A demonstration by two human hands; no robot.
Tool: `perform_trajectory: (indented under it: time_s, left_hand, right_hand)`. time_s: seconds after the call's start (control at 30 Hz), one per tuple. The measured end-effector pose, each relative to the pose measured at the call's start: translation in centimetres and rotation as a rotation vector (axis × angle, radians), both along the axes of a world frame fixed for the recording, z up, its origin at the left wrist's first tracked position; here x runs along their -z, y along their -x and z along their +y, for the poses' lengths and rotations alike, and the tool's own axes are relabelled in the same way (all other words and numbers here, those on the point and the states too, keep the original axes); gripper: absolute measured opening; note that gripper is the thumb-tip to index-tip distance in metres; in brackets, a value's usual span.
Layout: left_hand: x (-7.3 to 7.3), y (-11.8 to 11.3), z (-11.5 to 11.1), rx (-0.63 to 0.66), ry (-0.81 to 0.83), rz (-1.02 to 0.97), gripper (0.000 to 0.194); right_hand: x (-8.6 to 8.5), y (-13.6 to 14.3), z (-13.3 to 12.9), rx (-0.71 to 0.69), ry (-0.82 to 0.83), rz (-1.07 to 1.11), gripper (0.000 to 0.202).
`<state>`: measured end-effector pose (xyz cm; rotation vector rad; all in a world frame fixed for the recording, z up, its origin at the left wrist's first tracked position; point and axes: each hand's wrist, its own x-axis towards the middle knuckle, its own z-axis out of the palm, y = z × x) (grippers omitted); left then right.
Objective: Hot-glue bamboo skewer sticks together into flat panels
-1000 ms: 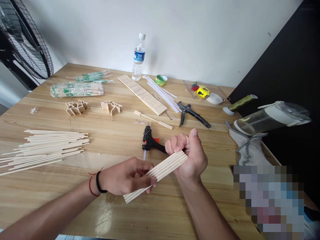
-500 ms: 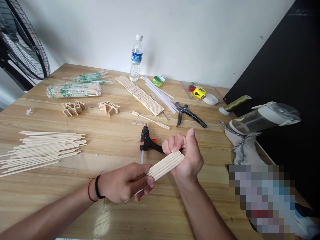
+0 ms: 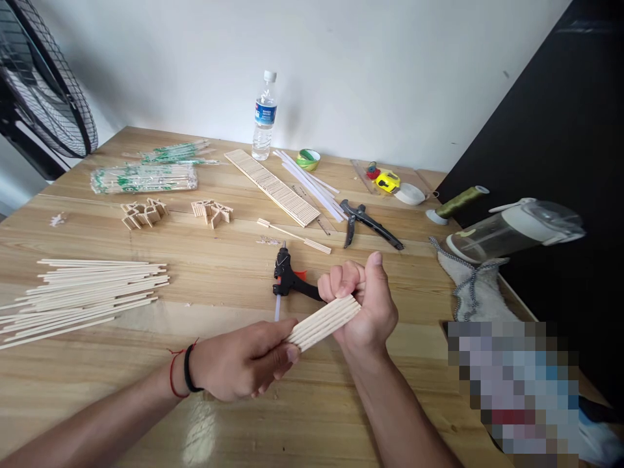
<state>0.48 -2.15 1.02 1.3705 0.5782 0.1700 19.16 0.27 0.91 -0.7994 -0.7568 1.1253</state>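
My left hand [image 3: 244,361] is closed on a flat row of thin wooden sticks [image 3: 322,323], thumb on top. The sticks lie side by side and slant up to the right; their lower ends are hidden by that hand. At the upper ends, my right hand [image 3: 363,299] has its fingers curled in and its thumb raised. The stick tips touch its palm and curled fingers. Just behind the hands lies a black hot glue gun [image 3: 283,265] with an orange trigger, its handle partly covered by my right hand. A clear glue stick [image 3: 277,309] protrudes from it.
Loose wooden sticks [image 3: 92,289] lie at left. Behind are glued stick pieces [image 3: 213,211], a slatted panel [image 3: 273,187], wrapped sticks [image 3: 143,177] and a water bottle [image 3: 264,123]. Black cutters [image 3: 370,224], a yellow tape measure [image 3: 388,182] and a clear cup [image 3: 507,231] are at right.
Both hands keep the same hold on the sticks. The left hand's lower fingers have curled in slightly beneath the row, and the right hand has shifted very slightly.
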Motion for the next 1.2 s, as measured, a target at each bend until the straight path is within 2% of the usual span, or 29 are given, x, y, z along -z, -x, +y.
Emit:
perform_trajectory:
  time_s: [0.3, 1.2]
  left_hand:
    - [0.15, 0.11, 0.12, -0.008, -0.008, -0.001, 0.047]
    - [0.47, 0.10, 0.05, -0.003, -0.005, 0.006, 0.055]
  right_hand:
    - [-0.18, 0.03, -0.11, 0.001, 0.009, 0.002, 0.070]
    - [-0.14, -0.09, -0.43, -0.038, 0.049, 0.029, 0.069]
